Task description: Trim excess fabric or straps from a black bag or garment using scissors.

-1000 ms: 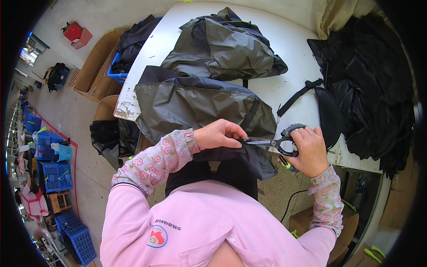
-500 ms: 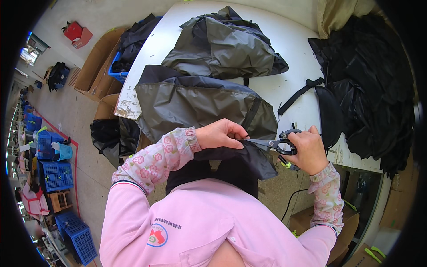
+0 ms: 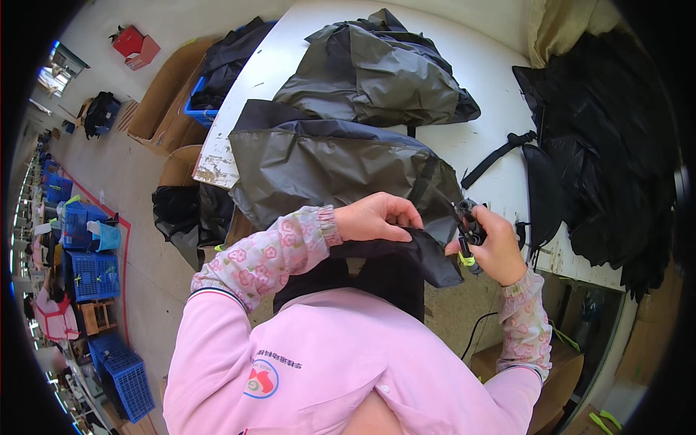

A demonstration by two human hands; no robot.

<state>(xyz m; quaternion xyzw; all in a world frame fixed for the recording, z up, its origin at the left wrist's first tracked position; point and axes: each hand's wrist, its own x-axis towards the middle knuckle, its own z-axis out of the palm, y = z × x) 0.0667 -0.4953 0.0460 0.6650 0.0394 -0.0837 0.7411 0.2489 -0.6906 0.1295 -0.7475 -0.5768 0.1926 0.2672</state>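
My left hand (image 3: 380, 217) is closed, its thumb and fingers pinching the edge of a dark fabric piece (image 3: 319, 167). This sheet, olive-grey with black parts, drapes over the table's front edge toward my lap. In my right hand (image 3: 500, 246) is a pair of black-handled scissors (image 3: 471, 223). Their blades point up and to the left, blurred, just right of the fabric and apart from my left fingers. A yellow-green tie (image 3: 466, 260) hangs under the handles; what it belongs to is partly hidden by my hand.
Another crumpled dark fabric piece (image 3: 377, 76) lies farther back on the white table (image 3: 250, 76). At the right is a big heap of black fabric (image 3: 609, 159) with a black strap (image 3: 500, 156). Cardboard boxes (image 3: 163, 101) and a blue crate (image 3: 199, 112) stand left of the table.
The scissors have drawn away from my left fingertips and swung their blades upward. My left hand has shifted slightly right, still pinching the fabric. The whole view has moved a little.
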